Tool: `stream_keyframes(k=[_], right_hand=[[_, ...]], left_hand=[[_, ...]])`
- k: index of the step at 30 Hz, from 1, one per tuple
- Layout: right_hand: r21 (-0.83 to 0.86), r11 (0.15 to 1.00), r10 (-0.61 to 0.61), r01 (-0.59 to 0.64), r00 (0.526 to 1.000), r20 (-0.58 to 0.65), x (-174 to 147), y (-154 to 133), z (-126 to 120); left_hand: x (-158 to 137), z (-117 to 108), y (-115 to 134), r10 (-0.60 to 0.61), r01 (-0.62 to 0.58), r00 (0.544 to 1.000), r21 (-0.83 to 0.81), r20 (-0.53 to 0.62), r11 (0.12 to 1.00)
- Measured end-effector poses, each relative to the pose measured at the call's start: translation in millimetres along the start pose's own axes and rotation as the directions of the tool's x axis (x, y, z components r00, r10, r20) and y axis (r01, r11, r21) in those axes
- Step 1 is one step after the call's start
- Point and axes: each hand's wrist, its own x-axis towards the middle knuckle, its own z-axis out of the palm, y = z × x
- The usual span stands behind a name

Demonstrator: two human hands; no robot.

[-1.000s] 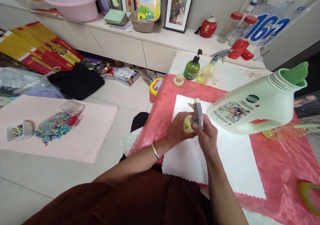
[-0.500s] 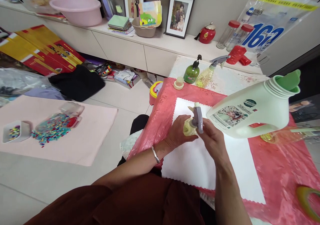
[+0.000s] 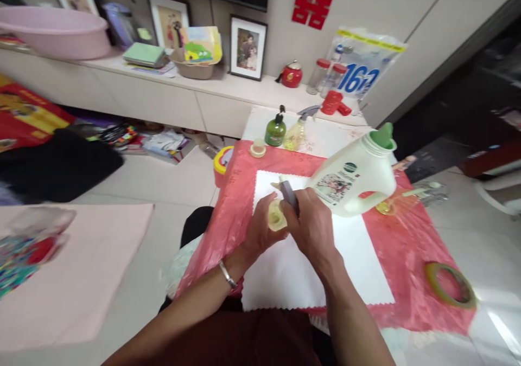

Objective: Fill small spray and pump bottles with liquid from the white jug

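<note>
Wrapped around a clear spray bottle with a pale yellow tint is my left hand, a silver bangle at its wrist. My right hand closes on the bottle's grey spray head from the right. The bottle is held over a white sheet with scalloped edges. Just beyond my right hand, a large pale green jug stands on the sheet's edge, its green spout facing up. My fingers hide part of the bottle and of the spray head.
A green pump bottle, a second spray bottle and a cream cap stand at the table's back. A tape roll lies on the red cover at right. A clear bottle lies behind the jug.
My head view has shifted to the right, so the table sits further left. My right hand has moved its grip higher over the spray head. The left hand keeps hold of the bottle.
</note>
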Motion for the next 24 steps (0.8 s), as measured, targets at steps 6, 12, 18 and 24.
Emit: stream_keyframes(k=[6,12,18,24], right_hand=[[-0.051,0.997,0.054,-0.058,0.996,-0.074,-7,4,-13],[0.000,0.996,0.085,-0.085,0.992,-0.091,-19,13,-33],[0.057,0.990,0.137,-0.130,0.982,-0.131,-40,37,-80],[-0.031,0.947,0.315,-0.320,0.943,-0.112,-62,79,-133]], left_hand=[[1,-1,-1,0.039,-0.039,0.999,0.023,-0.010,0.999],[-2,3,-8,0.088,-0.097,0.988,0.068,0.124,0.993],[-6,5,-15,0.125,-0.150,0.977,0.143,0.171,0.978],[-3,1,-11,0.091,-0.113,0.986,0.153,0.142,0.982]])
